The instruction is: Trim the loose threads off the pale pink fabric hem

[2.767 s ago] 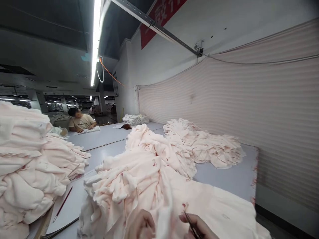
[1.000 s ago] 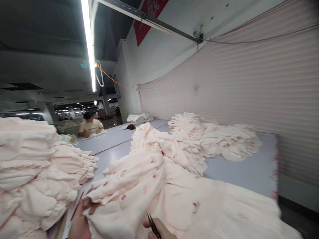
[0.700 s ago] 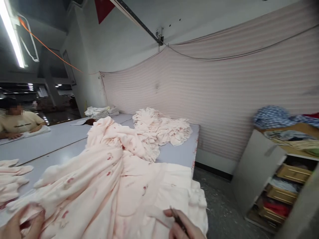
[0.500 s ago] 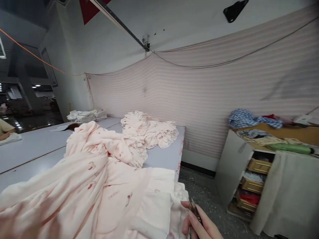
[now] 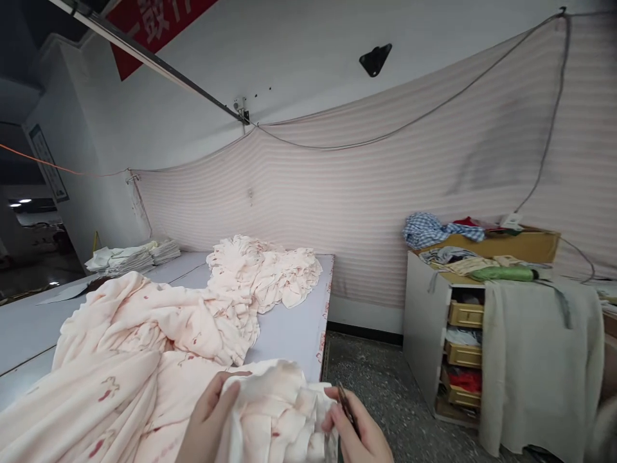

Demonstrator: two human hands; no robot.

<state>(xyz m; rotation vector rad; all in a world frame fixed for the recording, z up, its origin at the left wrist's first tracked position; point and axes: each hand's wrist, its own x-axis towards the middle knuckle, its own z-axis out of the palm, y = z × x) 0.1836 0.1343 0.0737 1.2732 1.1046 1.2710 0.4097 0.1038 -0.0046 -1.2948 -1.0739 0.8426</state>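
Note:
A pale pink garment (image 5: 116,386) with small red prints and a ruffled edge covers the near part of the table. My left hand (image 5: 209,411) grips a raised fold of its white ruffled edge (image 5: 277,411), thumb on top. Thread snips (image 5: 346,405) with a dark body lie in my right hand (image 5: 359,431), their tip pointing up and away. The fingertips of that hand are at the right end of the ruffles; whether they also pinch the cloth I cannot tell.
On the pale table (image 5: 284,341) a heap of ruffled pink cloth (image 5: 265,270) sits farther back. Stacked white cloth pieces (image 5: 135,257) lie at the far left. To the right, past the dark floor (image 5: 366,366), stands a cabinet (image 5: 424,347) with drawers and draped fabrics.
My left hand has come into view and now holds up the ruffled edge. The view has turned to the right. My right hand keeps the snips beside the ruffles.

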